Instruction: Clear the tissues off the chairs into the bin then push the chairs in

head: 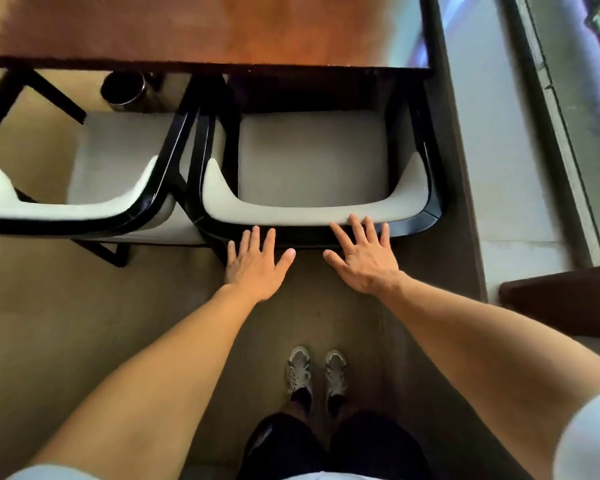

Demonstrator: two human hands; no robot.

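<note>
Two black-framed chairs with pale cushions stand at a wooden table. The right chair sits with its seat partly under the table edge, and no tissue shows on it. My left hand and my right hand are spread flat with fingers apart, just behind this chair's backrest, fingertips at its dark rear rim. The left chair stands beside it at a slight angle, its seat bare too. A round dark metal bin stands on the floor under the table, ahead of the left chair.
A pale wall and a window ledge run close along the right chair's right side. A dark wooden furniture corner juts in at the right. My shoes stand on the beige floor behind the chair.
</note>
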